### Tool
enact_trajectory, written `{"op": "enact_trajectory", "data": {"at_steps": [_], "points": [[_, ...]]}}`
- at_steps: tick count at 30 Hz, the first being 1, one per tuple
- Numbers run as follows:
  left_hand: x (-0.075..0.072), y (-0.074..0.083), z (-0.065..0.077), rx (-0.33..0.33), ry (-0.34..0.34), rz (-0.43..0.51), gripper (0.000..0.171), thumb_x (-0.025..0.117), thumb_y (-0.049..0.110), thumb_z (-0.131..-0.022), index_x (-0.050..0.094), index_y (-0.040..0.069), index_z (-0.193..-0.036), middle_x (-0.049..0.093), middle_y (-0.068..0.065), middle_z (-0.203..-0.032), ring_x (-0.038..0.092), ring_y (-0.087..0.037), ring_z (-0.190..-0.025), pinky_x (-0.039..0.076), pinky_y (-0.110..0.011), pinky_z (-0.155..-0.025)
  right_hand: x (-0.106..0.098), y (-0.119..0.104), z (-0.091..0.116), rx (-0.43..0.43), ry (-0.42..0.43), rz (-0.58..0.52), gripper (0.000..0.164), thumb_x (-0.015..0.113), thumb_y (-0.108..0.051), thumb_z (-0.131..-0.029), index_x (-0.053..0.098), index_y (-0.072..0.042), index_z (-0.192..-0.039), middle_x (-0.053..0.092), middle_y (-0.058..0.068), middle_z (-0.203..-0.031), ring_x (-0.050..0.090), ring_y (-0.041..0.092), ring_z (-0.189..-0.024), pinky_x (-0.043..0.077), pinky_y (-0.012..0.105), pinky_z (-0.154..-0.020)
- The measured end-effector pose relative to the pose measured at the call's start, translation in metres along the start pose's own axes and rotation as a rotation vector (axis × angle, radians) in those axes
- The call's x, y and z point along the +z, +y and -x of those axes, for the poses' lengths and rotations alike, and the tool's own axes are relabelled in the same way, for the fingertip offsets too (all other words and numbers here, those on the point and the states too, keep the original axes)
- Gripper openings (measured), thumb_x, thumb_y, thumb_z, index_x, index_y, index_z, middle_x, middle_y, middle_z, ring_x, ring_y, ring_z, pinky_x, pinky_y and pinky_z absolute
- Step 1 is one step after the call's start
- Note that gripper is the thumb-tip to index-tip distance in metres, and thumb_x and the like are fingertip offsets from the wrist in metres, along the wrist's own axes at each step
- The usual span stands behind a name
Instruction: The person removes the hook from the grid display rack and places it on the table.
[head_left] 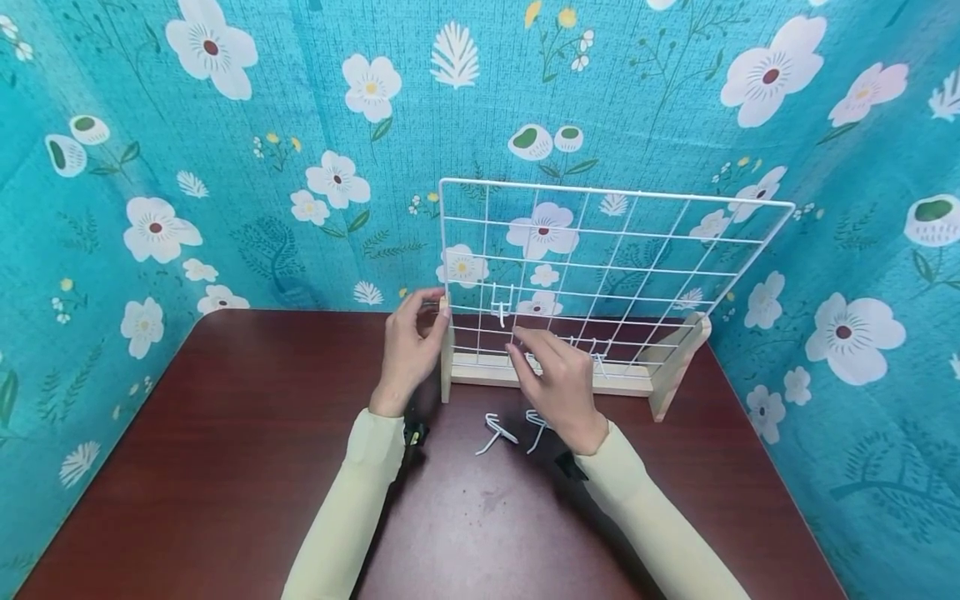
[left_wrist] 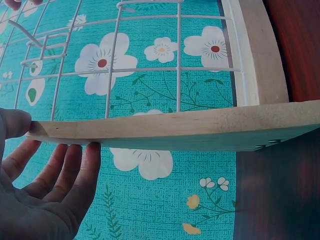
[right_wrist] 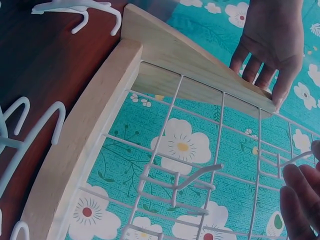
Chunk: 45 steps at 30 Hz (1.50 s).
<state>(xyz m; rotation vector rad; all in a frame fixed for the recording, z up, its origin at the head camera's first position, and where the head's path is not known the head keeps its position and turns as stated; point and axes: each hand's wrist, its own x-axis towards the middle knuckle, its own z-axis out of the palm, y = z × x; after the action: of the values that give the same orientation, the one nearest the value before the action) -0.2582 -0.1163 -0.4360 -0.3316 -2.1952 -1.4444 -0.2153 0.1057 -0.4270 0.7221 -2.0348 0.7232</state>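
My left hand (head_left: pixel 408 346) grips the left wooden side panel (left_wrist: pixel 150 122) of a stand near its top, thumb on one side and fingers on the other. The stand holds up a white wire grid (head_left: pixel 618 196). A white wire hook (head_left: pixel 502 307) hangs on the grid's left part, its prong pointing outward. Just right of and below that prong is my right hand (head_left: pixel 558 379), thumb and forefinger slightly apart, with nothing visible between them. In the right wrist view another hook (right_wrist: pixel 176 187) hangs lower on the grid.
Two loose white hooks, a left one (head_left: pixel 497 433) and a right one (head_left: pixel 537 427), lie on the dark red table (head_left: pixel 247 467) before the stand. More hooks (head_left: pixel 600 358) hang low on the grid. A blue flowered cloth (head_left: pixel 300 100) stands behind.
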Motion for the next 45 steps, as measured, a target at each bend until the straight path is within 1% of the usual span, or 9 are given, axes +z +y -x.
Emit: {"op": "enact_trajectory", "data": {"at_steps": [6, 12, 20, 27, 37, 45], "points": [[-0.001, 0.001, 0.000, 0.003, 0.013, -0.001, 0.028, 0.062, 0.022, -0.095, 0.063, 0.013, -0.122, 0.065, -0.004, -0.117, 0.068, -0.018, -0.105, 0.061, -0.027, -0.072, 0.004, 0.000, -0.003, -0.007, 0.011, 0.006, 0.023, 0.070, -0.018, -0.088, 0.072, -0.008, -0.108, 0.075, 0.007, -0.095, 0.073, 0.017, -0.081, 0.059, 0.033, -0.063], [-0.001, 0.002, 0.000, -0.006, 0.010, 0.001, 0.027, 0.061, 0.022, -0.095, 0.063, 0.017, -0.121, 0.065, -0.003, -0.117, 0.068, -0.017, -0.105, 0.061, -0.025, -0.071, 0.006, -0.001, -0.006, -0.010, 0.024, 0.013, 0.022, 0.071, -0.017, -0.087, 0.073, -0.007, -0.106, 0.075, 0.007, -0.094, 0.073, 0.018, -0.080, 0.059, 0.033, -0.059], [-0.001, 0.002, -0.001, 0.001, 0.014, -0.007, 0.027, 0.062, 0.022, -0.095, 0.063, 0.017, -0.122, 0.066, -0.005, -0.117, 0.069, -0.018, -0.103, 0.061, -0.027, -0.071, 0.007, -0.002, -0.009, -0.002, 0.009, 0.038, 0.022, 0.070, -0.019, -0.088, 0.072, -0.009, -0.108, 0.075, 0.006, -0.097, 0.073, 0.018, -0.082, 0.058, 0.032, -0.056], [-0.001, 0.002, -0.001, 0.005, 0.010, 0.012, 0.027, 0.062, 0.021, -0.095, 0.063, 0.016, -0.121, 0.066, -0.006, -0.116, 0.069, -0.018, -0.102, 0.061, -0.027, -0.071, 0.009, -0.001, -0.010, -0.009, 0.014, 0.051, 0.022, 0.071, -0.018, -0.088, 0.072, -0.009, -0.107, 0.075, 0.006, -0.095, 0.073, 0.018, -0.079, 0.056, 0.032, -0.053], [0.000, 0.000, -0.001, -0.002, 0.010, 0.010, 0.027, 0.062, 0.021, -0.094, 0.063, 0.017, -0.121, 0.065, -0.004, -0.118, 0.068, -0.017, -0.103, 0.061, -0.025, -0.071, 0.012, 0.000, -0.013, -0.008, 0.017, 0.055, 0.021, 0.070, -0.019, -0.088, 0.072, -0.010, -0.107, 0.075, 0.005, -0.096, 0.073, 0.018, -0.079, 0.056, 0.031, -0.054], [0.000, 0.000, -0.001, -0.007, 0.014, 0.011, 0.027, 0.063, 0.020, -0.094, 0.064, 0.017, -0.121, 0.066, -0.004, -0.117, 0.068, -0.017, -0.103, 0.060, -0.023, -0.071, 0.013, -0.003, -0.016, -0.008, 0.015, 0.044, 0.019, 0.070, -0.019, -0.088, 0.073, -0.009, -0.104, 0.075, 0.006, -0.096, 0.073, 0.019, -0.084, 0.061, 0.035, -0.067]]}}
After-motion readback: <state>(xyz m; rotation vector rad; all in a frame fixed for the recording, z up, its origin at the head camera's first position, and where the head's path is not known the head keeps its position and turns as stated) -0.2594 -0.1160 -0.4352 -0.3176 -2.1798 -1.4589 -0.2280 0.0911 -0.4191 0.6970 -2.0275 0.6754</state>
